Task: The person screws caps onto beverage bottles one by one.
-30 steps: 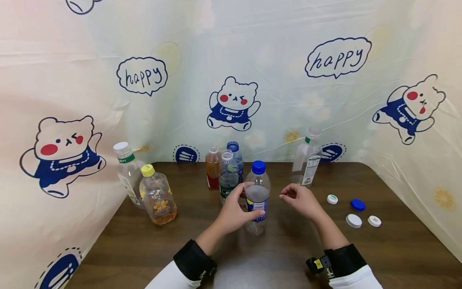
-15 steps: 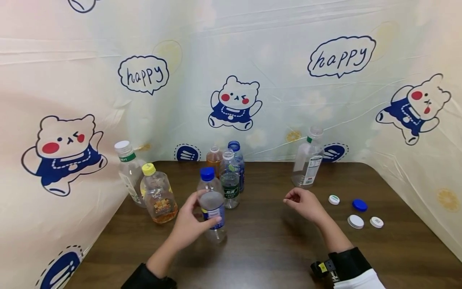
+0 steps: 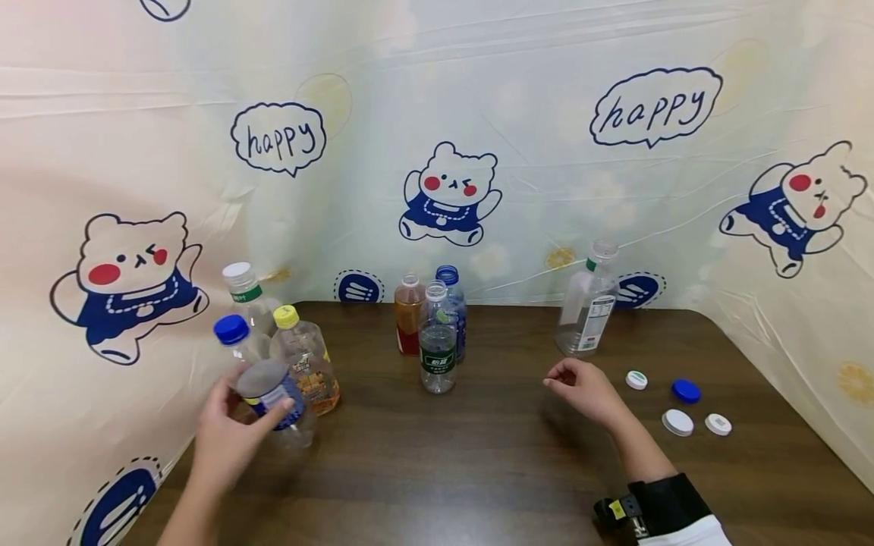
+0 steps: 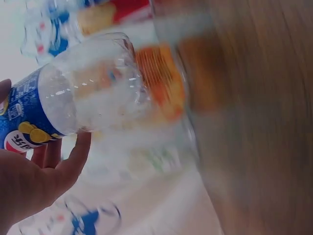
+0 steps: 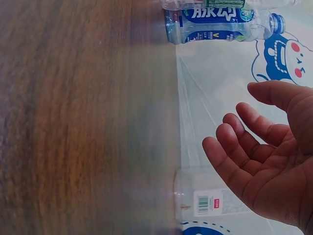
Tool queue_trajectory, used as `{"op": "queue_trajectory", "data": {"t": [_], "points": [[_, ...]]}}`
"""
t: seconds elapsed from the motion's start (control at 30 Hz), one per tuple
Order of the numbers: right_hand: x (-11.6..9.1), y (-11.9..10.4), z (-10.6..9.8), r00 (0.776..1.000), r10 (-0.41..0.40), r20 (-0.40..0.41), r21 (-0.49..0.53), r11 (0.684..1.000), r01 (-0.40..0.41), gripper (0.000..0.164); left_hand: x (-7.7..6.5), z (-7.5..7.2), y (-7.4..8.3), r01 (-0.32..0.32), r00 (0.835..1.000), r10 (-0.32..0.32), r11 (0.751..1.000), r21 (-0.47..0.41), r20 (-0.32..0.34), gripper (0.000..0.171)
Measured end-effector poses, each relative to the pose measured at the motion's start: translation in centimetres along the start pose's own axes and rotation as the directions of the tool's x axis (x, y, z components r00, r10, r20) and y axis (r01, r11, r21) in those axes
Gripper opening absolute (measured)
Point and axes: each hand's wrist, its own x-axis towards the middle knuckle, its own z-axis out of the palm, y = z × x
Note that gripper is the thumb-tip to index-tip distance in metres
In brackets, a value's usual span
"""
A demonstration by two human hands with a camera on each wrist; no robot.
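Observation:
At the left of the head view my left hand (image 3: 228,440) grips a clear soda bottle (image 3: 283,402) around its blue label. The bottle has a blue cap, leans to the left and overlaps the bottles behind it. In the left wrist view the soda bottle (image 4: 93,83) shows its bare lower half, with fingers wrapped about the label. Just behind stand a yellow-capped bottle (image 3: 310,364) and a white-capped bottle (image 3: 247,296), partly hidden. My right hand (image 3: 580,390) hovers over the table's right half, its fingers loosely bent and holding nothing; the right wrist view shows the palm (image 5: 274,181).
Three uncapped bottles group at the back middle: amber (image 3: 407,318), green-labelled (image 3: 438,353) and blue (image 3: 448,277). Another uncapped clear bottle (image 3: 587,311) stands at the back right. Several loose caps, including a blue cap (image 3: 686,390), lie on the brown table (image 3: 492,470) at right.
My left hand has carried the soda bottle from the middle of the table to the far left, tilting it on the way. The right hand has hardly moved.

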Motion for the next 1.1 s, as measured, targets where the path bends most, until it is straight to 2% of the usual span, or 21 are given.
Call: {"op": "queue_trajectory", "data": {"t": [0.2,0.47,0.73,1.1], "points": [[0.0,0.6,-0.1,1.0,0.002,-0.005,0.002,1.0,-0.002,0.018,2.5,-2.4,-2.4,0.1,0.995,-0.102,0.99,0.096,0.015,0.087],[-0.1,1.1,0.2,1.0,0.01,0.009,0.016,1.0,-0.01,0.017,4.4,-2.8,-4.4,0.142,0.988,-0.147,0.982,0.122,0.04,0.089],[-0.4,1.3,0.2,0.999,0.03,0.012,0.023,0.999,-0.03,0.018,5.5,-2.1,-4.6,0.172,0.984,-0.176,0.98,0.101,0.032,0.092],[0.0,1.5,0.0,0.999,0.025,0.023,0.034,0.999,-0.026,0.018,5.7,-1.8,-4.4,0.212,0.976,-0.214,0.974,0.073,0.024,0.091]]}}
